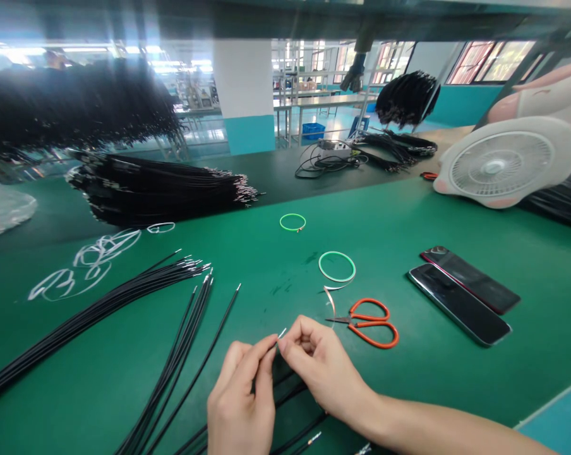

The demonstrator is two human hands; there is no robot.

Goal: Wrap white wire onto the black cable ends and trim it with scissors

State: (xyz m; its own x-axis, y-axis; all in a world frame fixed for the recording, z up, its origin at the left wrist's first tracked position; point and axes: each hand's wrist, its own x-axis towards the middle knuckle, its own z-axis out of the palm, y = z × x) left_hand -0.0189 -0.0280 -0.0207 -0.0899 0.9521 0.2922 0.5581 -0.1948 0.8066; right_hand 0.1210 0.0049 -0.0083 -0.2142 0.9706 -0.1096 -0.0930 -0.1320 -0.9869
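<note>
Left hand (240,401) and right hand (321,373) pinch a black wire (280,335) near its bare tip, fingertips clamped together; light, springy, best held close to the end

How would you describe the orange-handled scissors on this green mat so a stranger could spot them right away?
Start at the white desk fan at the far right of the green work mat. Nearer, two dark phones lie side by side. Just left of them sit the scissors, the only thing with bright orange loop handles, blades pointing left.

Thin black wire (270,361), bare silver tip (282,332); pinched between fingers (295,335).
</note>
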